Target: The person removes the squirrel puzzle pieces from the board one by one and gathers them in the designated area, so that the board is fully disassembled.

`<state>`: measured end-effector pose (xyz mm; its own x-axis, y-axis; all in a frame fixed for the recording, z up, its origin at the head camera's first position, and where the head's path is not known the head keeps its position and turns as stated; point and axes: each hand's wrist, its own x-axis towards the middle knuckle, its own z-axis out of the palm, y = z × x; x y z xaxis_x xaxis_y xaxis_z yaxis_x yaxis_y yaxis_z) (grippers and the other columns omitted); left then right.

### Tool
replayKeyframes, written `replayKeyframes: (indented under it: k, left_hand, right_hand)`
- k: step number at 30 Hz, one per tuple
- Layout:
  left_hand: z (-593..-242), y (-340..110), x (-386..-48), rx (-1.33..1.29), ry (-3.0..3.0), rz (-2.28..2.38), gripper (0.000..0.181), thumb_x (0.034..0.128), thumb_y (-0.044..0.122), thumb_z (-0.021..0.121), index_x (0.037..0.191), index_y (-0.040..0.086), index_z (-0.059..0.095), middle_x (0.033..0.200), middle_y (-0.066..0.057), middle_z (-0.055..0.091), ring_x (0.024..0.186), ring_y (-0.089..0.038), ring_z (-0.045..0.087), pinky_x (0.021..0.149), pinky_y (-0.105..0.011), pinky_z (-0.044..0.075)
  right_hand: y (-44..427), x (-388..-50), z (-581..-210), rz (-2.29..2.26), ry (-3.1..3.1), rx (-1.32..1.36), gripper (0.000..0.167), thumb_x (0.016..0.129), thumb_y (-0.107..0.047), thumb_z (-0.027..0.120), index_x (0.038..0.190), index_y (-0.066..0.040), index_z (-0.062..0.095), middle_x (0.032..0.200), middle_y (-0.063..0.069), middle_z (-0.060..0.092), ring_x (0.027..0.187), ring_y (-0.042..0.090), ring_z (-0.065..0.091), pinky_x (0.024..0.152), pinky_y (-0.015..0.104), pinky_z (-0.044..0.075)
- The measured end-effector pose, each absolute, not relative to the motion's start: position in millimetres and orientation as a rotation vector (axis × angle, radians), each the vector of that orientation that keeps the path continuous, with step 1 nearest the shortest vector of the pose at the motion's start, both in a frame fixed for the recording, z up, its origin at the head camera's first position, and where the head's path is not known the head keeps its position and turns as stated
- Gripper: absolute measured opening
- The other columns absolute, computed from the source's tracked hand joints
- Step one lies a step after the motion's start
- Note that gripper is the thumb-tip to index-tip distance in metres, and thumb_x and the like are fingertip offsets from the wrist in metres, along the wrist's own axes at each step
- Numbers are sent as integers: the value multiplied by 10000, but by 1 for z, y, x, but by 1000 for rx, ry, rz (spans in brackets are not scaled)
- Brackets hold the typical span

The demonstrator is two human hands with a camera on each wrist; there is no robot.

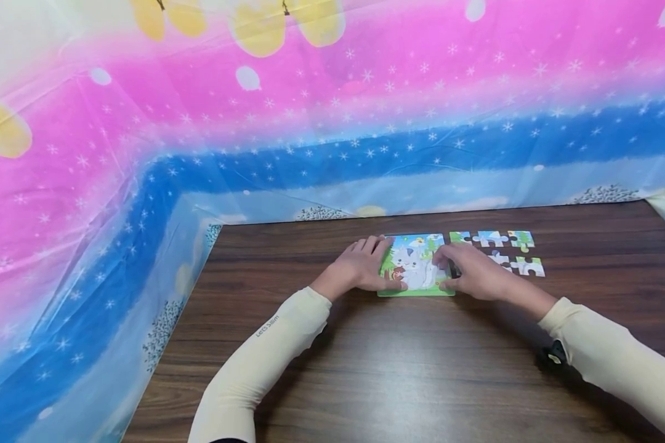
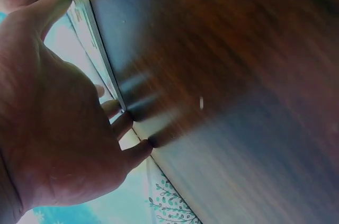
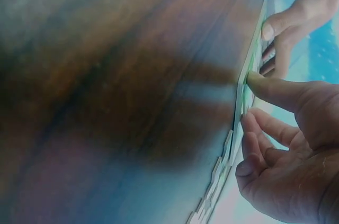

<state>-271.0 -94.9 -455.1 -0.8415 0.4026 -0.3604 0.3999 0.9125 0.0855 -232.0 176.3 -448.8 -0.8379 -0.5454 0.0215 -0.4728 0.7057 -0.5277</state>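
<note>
The left hand (image 1: 362,264) and right hand (image 1: 475,272) are touching the animal puzzle (image 1: 411,263), right of centre, thumbs spreading from fingers; uneven pressing could be skewing it, a careless sweep scattering the puzzle pieces (image 1: 492,239) alongside.

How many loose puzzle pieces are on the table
5 show, right of the puzzle: back-left piece, back-middle piece, back-right piece, front-left piece, front-right piece. The right hand may hide more.
</note>
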Motion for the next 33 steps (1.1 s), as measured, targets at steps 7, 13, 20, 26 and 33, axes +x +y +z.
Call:
replayKeyframes:
  k: [7, 13, 20, 26, 33]
  left_hand:
    - [-447, -93, -266, 537, 2667, 62, 1093, 891, 861, 530, 1688, 438, -87, 1803, 38, 29, 1679, -215, 78, 1364, -485, 139]
    - [-444, -91, -264, 520, 2661, 47, 1088, 894, 852, 543, 1688, 444, -80, 1803, 39, 23, 1677, -266, 90, 1362, -502, 136]
    - [-451, -96, -268, 504, 2665, 9, 1143, 867, 891, 528, 1697, 400, -86, 1801, 60, 13, 1679, -249, 83, 1354, -519, 159]
    - [-448, -100, -262, 508, 2685, -7, 1118, 882, 889, 504, 1701, 392, -72, 1802, 56, 30, 1677, -244, 92, 1352, -508, 167]
    - [-448, -96, -264, 545, 2675, 17, 1124, 880, 895, 497, 1702, 384, -74, 1802, 60, 29, 1679, -213, 70, 1353, -519, 157]
  right_hand:
    - [175, -231, -448, -819, 2728, -756, 437, 928, -167, 825, 1305, -38, 646, 1172, 111, 682, 1060, 242, 645, 907, 467, 559]
    - [176, -231, -449, -832, 2698, -760, 519, 871, -147, 878, 1308, -28, 624, 1180, 124, 671, 1047, 243, 629, 890, 447, 545]
    - [172, -231, -450, -776, 2775, -788, 562, 846, -177, 898, 1325, -38, 639, 1179, 108, 688, 1041, 230, 640, 892, 460, 568]
    - [183, -225, -450, -801, 2844, -838, 572, 833, -226, 906, 1324, -58, 665, 1154, 81, 715, 999, 211, 659, 815, 409, 576]
    - [239, -213, -448, -757, 2925, -880, 536, 824, -214, 919, 1298, -126, 682, 1143, 16, 710, 989, 162, 649, 777, 344, 563]
